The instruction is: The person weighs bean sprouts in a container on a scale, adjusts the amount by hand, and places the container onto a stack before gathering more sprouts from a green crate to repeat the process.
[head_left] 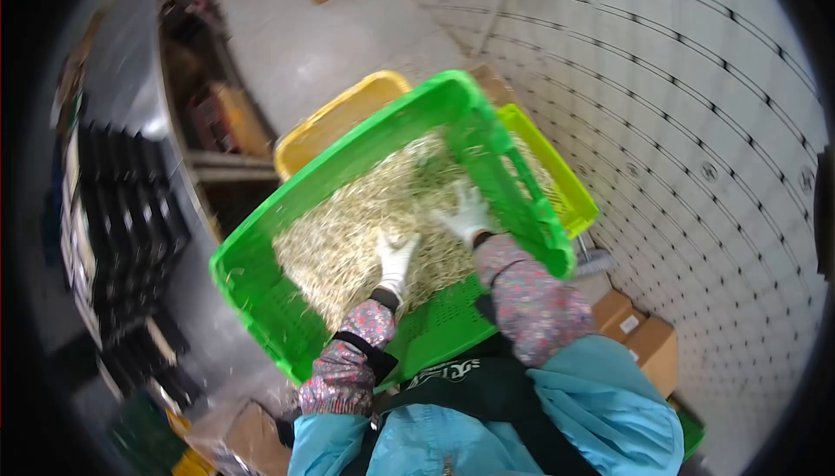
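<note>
A large green plastic crate (287, 346) sits tilted in view in front of my body. It holds a broad heap of pale, thin strands (348, 215), something like straw or shreds; the exact kind I cannot make out. My left hand (397, 260), in a white glove, rests on the middle of the heap with thumb and fingers apart and its fingertips partly among the strands. Farther right, near the crate's side wall, my right hand (467, 213), also white-gloved, lies over the heap with its fingers spread. Slight blur softens its fingertips.
Behind the green crate stands a yellow crate (344, 115). A yellow-green crate (557, 180) with similar strands is at the right, beside a patterned white wall surface (678, 128). Black stacked trays (126, 224) sit on a metal table (196, 302) at left. Cardboard boxes (639, 337) are at lower right.
</note>
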Tool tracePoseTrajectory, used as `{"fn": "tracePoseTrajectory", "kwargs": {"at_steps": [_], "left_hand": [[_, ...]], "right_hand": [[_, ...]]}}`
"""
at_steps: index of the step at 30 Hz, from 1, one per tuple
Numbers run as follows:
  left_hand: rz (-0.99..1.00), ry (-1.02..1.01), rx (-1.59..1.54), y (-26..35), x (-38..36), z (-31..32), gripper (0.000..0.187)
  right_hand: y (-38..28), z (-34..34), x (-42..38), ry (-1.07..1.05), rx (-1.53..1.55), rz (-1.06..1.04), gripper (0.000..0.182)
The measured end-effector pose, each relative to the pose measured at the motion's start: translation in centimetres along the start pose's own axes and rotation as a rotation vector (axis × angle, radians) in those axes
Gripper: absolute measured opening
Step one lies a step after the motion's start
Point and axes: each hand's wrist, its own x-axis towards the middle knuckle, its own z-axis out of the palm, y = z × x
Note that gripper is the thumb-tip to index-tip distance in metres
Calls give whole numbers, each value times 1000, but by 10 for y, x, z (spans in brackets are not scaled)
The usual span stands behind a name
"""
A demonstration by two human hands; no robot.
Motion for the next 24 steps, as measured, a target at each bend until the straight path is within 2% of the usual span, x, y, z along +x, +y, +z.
{"fn": "tracePoseTrajectory", "kwargs": {"at_steps": [1,2,3,4,5,7,8,9,11,12,13,15,16,18,19,20,21,22,23,24], "left_hand": [[-92,-178,-194,3,11,-1,99],[-77,-166,-407,7,9,11,86],[-107,28,-175,7,9,23,74],[-273,-121,-341,15,10,19,68],[-446,-260,-501,25,15,11,62],[-628,-327,-563,30,24,6,67],[-549,-319,-523,51,18,8,74],[-565,-299,-515,59,18,6,80],[-503,-232,-495,72,29,1,81],[-172,-321,-322,69,37,-4,71],[162,-396,-142,66,42,-9,62],[200,-281,-136,91,34,-8,44],[205,-264,-135,108,30,-10,44],[-152,-442,-400,146,18,-18,34],[-31,-410,-231,138,21,-22,28],[55,-385,-202,140,19,-23,22],[-10,-282,-322,141,16,-21,17],[-43,-305,-400,135,20,-22,12],[-144,-222,-290,130,24,-29,9],[-135,-192,-303,132,22,-32,7]], "right_hand": [[-8,4,-5,17,95,50,105],[-20,-4,-12,-47,128,122,103],[-24,-4,-17,-77,322,112,99],[-26,-2,-13,-176,350,145,100],[-25,-4,-11,-149,369,171,100],[-29,-12,-7,-379,721,31,106],[-35,-17,-5,-325,683,22,106],[-41,-21,-2,-275,643,13,107],[-50,-34,12,-222,585,-117,108],[-55,-66,2,-262,598,-132,108],[-56,-80,5,-258,798,-206,110],[-52,-90,4,-276,974,-291,112],[-48,-96,-2,-226,912,-292,112],[-35,-95,5,-240,969,-428,107],[-32,-89,12,-248,1016,-406,102],[-35,-97,2,-253,1099,-453,92],[-39,-105,-3,-307,1146,-390,92],[-38,-102,1,-184,995,-400,85],[-37,-98,9,-177,925,-437,89],[-34,-97,10,-109,836,-418,88]]}}
